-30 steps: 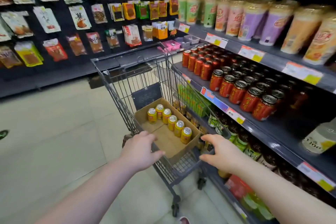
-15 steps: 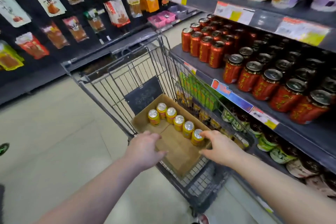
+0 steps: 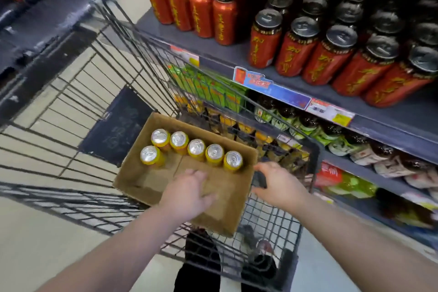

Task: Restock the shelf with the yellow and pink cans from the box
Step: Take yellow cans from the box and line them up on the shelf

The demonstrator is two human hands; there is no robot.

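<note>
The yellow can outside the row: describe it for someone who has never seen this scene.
Find the wire cart beside the shelves; a cardboard box sits inside. Five yellow cans line its far wall. The lone can stands in front of that row's left end.

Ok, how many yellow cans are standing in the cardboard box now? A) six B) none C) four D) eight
A: six yellow cans stand in the cardboard box, five in a row along its far side and one more in front of the row's left end.
</note>
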